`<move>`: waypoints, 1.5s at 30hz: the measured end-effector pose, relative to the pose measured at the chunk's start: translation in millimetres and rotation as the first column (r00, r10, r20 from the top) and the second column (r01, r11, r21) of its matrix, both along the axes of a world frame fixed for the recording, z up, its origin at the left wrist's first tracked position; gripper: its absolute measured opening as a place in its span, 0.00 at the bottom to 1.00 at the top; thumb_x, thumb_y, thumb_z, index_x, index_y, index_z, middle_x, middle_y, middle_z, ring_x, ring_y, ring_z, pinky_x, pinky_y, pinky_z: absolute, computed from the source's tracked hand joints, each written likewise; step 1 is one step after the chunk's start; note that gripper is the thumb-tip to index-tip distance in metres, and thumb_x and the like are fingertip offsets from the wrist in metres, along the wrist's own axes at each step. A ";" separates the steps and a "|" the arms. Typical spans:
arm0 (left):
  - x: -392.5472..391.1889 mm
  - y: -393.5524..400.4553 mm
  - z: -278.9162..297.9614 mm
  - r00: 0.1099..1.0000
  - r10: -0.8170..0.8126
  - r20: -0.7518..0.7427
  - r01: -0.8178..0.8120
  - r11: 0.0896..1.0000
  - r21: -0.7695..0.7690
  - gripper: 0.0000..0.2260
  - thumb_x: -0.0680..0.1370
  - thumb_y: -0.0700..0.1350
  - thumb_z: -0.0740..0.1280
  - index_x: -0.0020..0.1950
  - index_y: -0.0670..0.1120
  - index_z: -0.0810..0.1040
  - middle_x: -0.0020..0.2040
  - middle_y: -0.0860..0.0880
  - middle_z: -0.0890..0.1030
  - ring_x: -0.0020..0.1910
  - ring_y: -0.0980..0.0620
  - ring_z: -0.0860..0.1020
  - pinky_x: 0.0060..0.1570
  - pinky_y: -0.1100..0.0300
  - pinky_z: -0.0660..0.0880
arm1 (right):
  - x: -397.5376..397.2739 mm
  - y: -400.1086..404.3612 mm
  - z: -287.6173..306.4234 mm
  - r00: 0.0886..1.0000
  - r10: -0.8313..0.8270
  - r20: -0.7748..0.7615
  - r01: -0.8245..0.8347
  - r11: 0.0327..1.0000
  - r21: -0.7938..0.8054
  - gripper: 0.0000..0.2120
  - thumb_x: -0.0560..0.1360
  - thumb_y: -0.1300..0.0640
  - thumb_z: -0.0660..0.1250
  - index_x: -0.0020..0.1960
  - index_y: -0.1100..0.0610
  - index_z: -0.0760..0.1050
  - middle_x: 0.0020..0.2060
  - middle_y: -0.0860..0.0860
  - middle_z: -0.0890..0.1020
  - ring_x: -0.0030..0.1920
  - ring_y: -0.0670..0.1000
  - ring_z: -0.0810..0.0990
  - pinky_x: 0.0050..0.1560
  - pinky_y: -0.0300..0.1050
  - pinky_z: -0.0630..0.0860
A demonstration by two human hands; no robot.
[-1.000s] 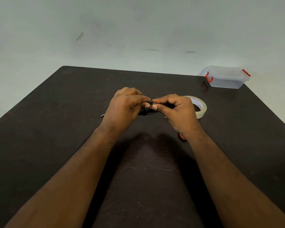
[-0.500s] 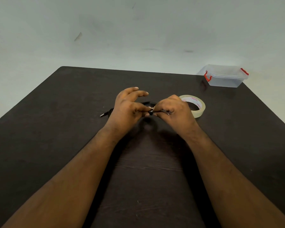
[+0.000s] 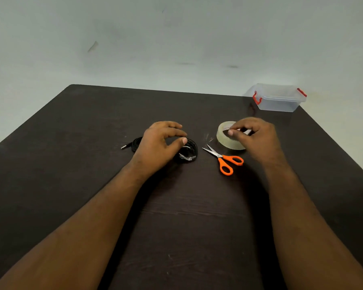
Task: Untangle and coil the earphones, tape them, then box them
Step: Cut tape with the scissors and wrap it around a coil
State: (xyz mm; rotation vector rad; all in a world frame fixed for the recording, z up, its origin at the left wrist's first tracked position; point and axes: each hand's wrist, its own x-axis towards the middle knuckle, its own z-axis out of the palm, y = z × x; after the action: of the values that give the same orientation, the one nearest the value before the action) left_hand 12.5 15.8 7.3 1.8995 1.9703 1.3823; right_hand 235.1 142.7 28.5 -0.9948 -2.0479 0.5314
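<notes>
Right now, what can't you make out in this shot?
- Earphones: the left hand hides the coil's middle and the earbuds.
- Tape roll: the right hand, blurred, covers its far side; contact unclear.
- Box: contents unreadable through cloudy plastic.
- Head view only.

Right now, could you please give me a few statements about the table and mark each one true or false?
1. The coiled earphones lie on the table. True.
2. The scissors have blue handles. False: orange.
3. The clear box sits at the far right corner. True.
4. The left hand holds the scissors. False: it is above the earphones.
5. The right hand is at the tape roll. True.
</notes>
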 end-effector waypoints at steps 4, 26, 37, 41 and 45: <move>26.7 16.4 5.7 0.988 0.028 0.149 -0.025 0.999 -0.023 0.08 0.75 0.44 0.72 0.53 0.47 0.85 0.52 0.54 0.82 0.56 0.59 0.78 0.63 0.60 0.72 | 16.3 7.7 -2.5 0.996 -0.037 0.082 0.039 0.999 -0.021 0.07 0.72 0.59 0.73 0.50 0.53 0.84 0.49 0.47 0.83 0.53 0.45 0.77 0.54 0.41 0.71; 25.1 79.0 24.1 0.974 -0.022 -0.226 -0.095 0.863 -0.496 0.03 0.74 0.52 0.72 0.42 0.54 0.82 0.43 0.60 0.80 0.51 0.57 0.72 0.61 0.47 0.60 | 7.8 15.2 -14.8 0.960 -0.012 0.280 0.058 0.986 -0.157 0.12 0.72 0.54 0.74 0.55 0.49 0.83 0.55 0.47 0.84 0.61 0.47 0.77 0.67 0.53 0.70; 6.7 76.1 4.4 0.997 -0.042 0.062 0.061 0.935 -0.350 0.02 0.73 0.43 0.75 0.44 0.47 0.86 0.40 0.54 0.85 0.38 0.66 0.79 0.44 0.75 0.74 | 7.4 20.0 -19.1 0.963 -0.072 0.262 0.121 0.976 -0.179 0.10 0.73 0.55 0.73 0.54 0.50 0.84 0.53 0.45 0.84 0.59 0.46 0.78 0.66 0.52 0.72; -0.3 76.7 4.5 0.996 -0.022 0.090 0.051 0.939 -0.341 0.03 0.72 0.45 0.76 0.43 0.46 0.86 0.39 0.54 0.84 0.38 0.64 0.80 0.36 0.78 0.71 | 6.6 21.8 -17.2 0.961 -0.083 0.264 0.137 0.972 -0.191 0.10 0.74 0.57 0.72 0.55 0.51 0.83 0.56 0.47 0.83 0.61 0.48 0.76 0.67 0.52 0.71; -0.1 77.9 4.4 0.992 -0.020 0.127 0.061 0.946 -0.319 0.09 0.71 0.47 0.77 0.36 0.43 0.84 0.35 0.52 0.84 0.34 0.61 0.81 0.32 0.74 0.73 | 8.8 22.0 -15.5 0.965 -0.104 0.242 0.147 0.975 -0.168 0.09 0.75 0.58 0.71 0.54 0.51 0.83 0.54 0.47 0.84 0.60 0.48 0.77 0.66 0.49 0.71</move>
State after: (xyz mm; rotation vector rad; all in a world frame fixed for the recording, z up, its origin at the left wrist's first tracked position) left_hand 12.4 93.7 11.7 1.6576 1.9445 1.0574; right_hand 243.9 164.6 13.0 -1.3437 -2.1492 0.5678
